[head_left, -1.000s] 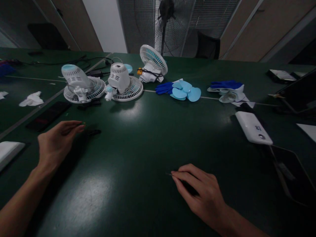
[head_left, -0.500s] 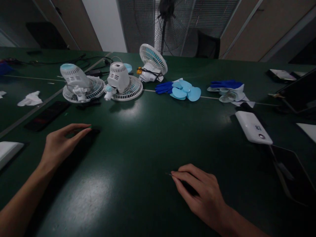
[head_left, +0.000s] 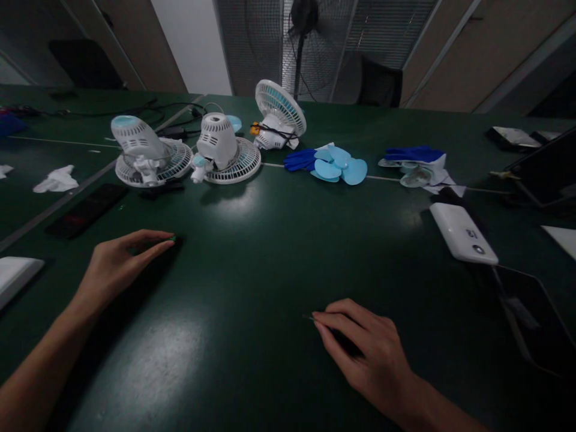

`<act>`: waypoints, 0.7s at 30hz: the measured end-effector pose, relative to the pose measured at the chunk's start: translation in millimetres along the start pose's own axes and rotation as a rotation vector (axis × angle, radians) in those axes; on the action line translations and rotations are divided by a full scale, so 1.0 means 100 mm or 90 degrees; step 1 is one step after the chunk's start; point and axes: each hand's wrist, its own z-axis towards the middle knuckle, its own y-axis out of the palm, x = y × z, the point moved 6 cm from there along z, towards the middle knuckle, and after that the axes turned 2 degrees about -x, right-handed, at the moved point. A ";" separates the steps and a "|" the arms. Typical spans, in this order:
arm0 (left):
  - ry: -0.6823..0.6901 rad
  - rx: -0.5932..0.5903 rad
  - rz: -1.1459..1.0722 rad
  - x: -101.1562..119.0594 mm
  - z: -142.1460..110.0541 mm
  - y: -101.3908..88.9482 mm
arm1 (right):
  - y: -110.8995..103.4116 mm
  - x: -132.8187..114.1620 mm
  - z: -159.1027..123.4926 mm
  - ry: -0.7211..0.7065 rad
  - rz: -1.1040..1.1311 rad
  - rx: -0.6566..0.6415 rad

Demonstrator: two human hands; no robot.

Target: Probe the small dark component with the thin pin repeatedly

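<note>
My left hand (head_left: 119,264) is over the left part of the dark green table (head_left: 252,258), thumb and forefinger pinched on a small green piece (head_left: 173,239), too small to name. At the lower right, my right hand (head_left: 364,348) rests near the tabletop with its fingers closed on a thin, pointed metal piece (head_left: 308,317). Only the tip of that piece sticks out to the left; the rest is hidden in the fingers. The two hands are well apart.
Two white fans (head_left: 139,150) lie face down at the back left, and another tilted fan (head_left: 279,114) stands behind. Light-blue fan blades (head_left: 339,165) lie by blue gloves (head_left: 299,159). A white power bank (head_left: 463,234) and a dark tablet (head_left: 531,318) are at right; a black phone (head_left: 87,210) lies left.
My left hand has shifted slightly right and toward me with the green piece, which now shows more clearly at the fingertips. My right hand has stayed in place.
</note>
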 end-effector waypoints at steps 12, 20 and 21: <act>-0.048 0.005 -0.034 -0.01 -0.01 -0.01 | 0.01 0.01 0.00 0.014 -0.001 -0.016; -0.053 0.009 -0.037 0.02 -0.05 -0.01 | 0.00 0.00 0.00 0.012 -0.007 -0.009; -0.043 0.013 -0.034 0.04 -0.05 -0.01 | 0.00 0.00 0.00 0.012 -0.007 -0.010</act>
